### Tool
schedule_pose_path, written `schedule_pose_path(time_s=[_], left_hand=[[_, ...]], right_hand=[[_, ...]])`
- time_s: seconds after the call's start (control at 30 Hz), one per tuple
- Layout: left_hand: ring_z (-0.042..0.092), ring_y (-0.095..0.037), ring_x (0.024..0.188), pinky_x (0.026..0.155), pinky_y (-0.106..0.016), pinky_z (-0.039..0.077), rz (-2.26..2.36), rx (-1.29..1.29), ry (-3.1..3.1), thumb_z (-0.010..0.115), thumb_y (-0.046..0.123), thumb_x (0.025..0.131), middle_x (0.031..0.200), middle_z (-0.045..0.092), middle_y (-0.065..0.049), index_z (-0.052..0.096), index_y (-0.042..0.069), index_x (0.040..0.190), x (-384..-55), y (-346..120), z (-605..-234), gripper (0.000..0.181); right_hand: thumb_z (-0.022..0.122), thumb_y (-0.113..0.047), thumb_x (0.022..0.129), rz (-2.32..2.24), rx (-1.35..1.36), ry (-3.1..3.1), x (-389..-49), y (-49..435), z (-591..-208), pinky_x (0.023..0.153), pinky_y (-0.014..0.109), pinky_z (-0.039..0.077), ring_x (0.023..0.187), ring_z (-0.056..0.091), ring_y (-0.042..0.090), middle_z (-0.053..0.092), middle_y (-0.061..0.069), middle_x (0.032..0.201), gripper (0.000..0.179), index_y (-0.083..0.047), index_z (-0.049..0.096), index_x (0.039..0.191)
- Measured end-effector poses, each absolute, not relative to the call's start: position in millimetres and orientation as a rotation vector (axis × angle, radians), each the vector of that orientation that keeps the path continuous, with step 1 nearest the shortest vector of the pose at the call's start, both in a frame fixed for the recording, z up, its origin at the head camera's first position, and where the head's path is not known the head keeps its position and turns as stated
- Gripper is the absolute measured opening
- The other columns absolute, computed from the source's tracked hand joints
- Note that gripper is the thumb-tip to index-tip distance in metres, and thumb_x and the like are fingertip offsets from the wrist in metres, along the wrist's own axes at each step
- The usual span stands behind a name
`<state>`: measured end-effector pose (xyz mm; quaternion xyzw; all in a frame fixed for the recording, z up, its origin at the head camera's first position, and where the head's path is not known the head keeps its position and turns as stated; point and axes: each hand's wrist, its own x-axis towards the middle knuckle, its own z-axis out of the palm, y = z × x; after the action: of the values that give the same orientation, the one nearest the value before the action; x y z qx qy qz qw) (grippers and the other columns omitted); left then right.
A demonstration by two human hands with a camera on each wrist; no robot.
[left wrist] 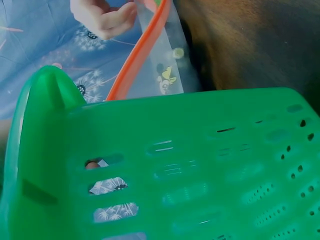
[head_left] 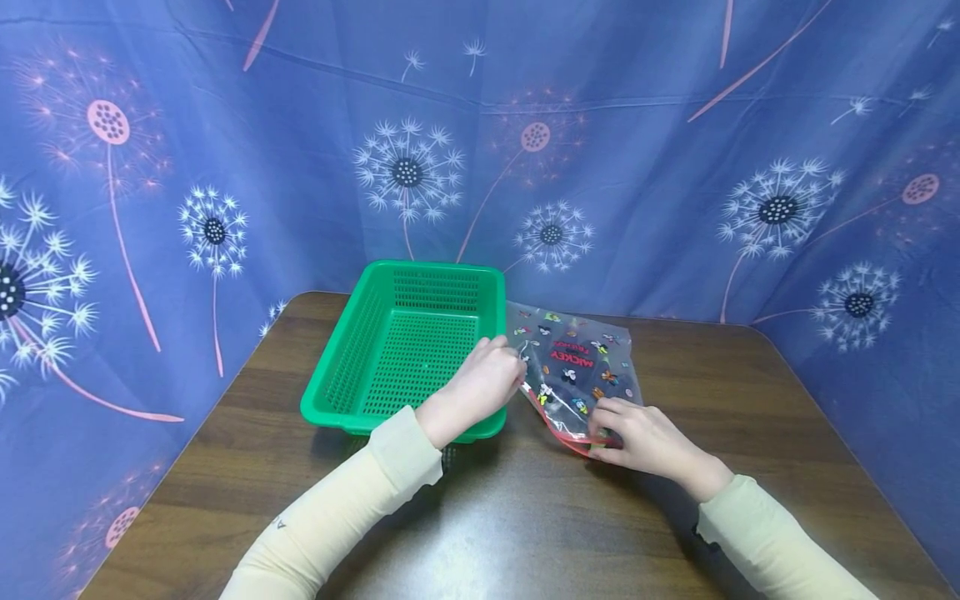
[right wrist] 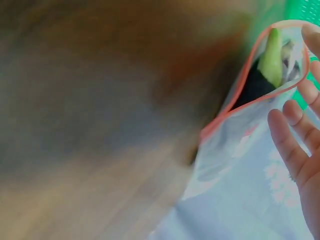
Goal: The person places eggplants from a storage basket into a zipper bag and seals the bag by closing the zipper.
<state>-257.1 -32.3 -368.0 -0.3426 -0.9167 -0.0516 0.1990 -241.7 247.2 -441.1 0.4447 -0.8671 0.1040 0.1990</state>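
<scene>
A see-through pouch [head_left: 577, 371] with cartoon figures, red "Mickey Friends" lettering and an orange-red edge lies beside the green basket [head_left: 321, 398]. My left hand [head_left: 491, 375] has curled fingers and pinches the pouch's edge at its left end; the basket largely hides this hand in the left wrist view. At the edge's near right end, my right hand [head_left: 637, 433] reaches with its thumb and fingertips. The right wrist view shows its fingers [right wrist: 287, 140] fairly straight beside the parted mouth. Inside lie a light-green piece [right wrist: 270, 60] and something dark [right wrist: 255, 90].
The perforated basket stands on the wooden table [head_left: 750, 400], close to its back edge and touching or overlapping the pouch in the head view. A blue curtain [head_left: 645, 167] with dandelion prints hangs behind and along both sides of the table.
</scene>
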Motion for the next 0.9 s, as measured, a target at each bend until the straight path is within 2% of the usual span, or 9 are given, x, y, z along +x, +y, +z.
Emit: schedule_pose_path(time_s=[0.2, 0.33, 0.53, 0.7, 0.9], left_hand=[[0.048, -0.014, 0.070, 0.062, -0.026, 0.034, -0.178, -0.931, -2.528, 0.064, 0.010, 0.083, 0.063, 0.061, 0.008, 0.064, 0.019, 0.064, -258.2, -31.4, -366.7, 0.022], [0.050, -0.015, 0.071, 0.062, -0.027, 0.036, -0.198, -0.920, -2.518, 0.065, 0.011, 0.084, 0.067, 0.064, 0.009, 0.067, 0.019, 0.068, -257.6, -31.6, -366.0, 0.018], [0.052, -0.014, 0.072, 0.063, -0.027, 0.037, -0.241, -0.916, -2.517, 0.067, 0.014, 0.085, 0.075, 0.068, 0.009, 0.071, 0.019, 0.077, -256.5, -31.7, -363.6, 0.010], [0.053, -0.014, 0.074, 0.064, -0.026, 0.038, -0.256, -0.925, -2.497, 0.067, 0.017, 0.086, 0.078, 0.069, 0.009, 0.072, 0.018, 0.079, -255.4, -30.5, -361.2, 0.008], [0.053, -0.013, 0.074, 0.064, -0.026, 0.038, -0.251, -0.930, -2.465, 0.066, 0.018, 0.086, 0.077, 0.068, 0.008, 0.072, 0.019, 0.080, -255.2, -28.3, -360.5, 0.008]], right_hand=[[0.080, -0.031, 0.071, 0.380, 1.164, -2.432, -241.8, 237.0, -425.8, 0.048, 0.021, 0.037, 0.070, 0.056, 0.009, 0.055, -0.013, 0.083, 0.025, -0.024, 0.060, 0.082], [0.078, -0.025, 0.075, 0.472, 1.065, -2.475, -240.4, 225.8, -415.2, 0.049, 0.021, 0.038, 0.066, 0.053, 0.007, 0.058, -0.013, 0.086, 0.020, -0.022, 0.062, 0.088], [0.074, -0.013, 0.080, 0.750, 0.991, -2.490, -242.6, 203.9, -398.3, 0.059, 0.029, 0.049, 0.070, 0.055, 0.005, 0.063, -0.007, 0.086, 0.015, -0.014, 0.065, 0.093], [0.071, -0.014, 0.084, 0.850, 0.959, -2.526, -246.3, 185.7, -389.2, 0.063, 0.030, 0.051, 0.074, 0.058, 0.001, 0.064, -0.006, 0.089, 0.015, -0.013, 0.065, 0.098], [0.070, -0.014, 0.084, 0.878, 0.960, -2.526, -250.5, 168.5, -384.8, 0.062, 0.030, 0.052, 0.072, 0.059, 0.005, 0.064, -0.004, 0.091, 0.017, -0.013, 0.064, 0.100]])
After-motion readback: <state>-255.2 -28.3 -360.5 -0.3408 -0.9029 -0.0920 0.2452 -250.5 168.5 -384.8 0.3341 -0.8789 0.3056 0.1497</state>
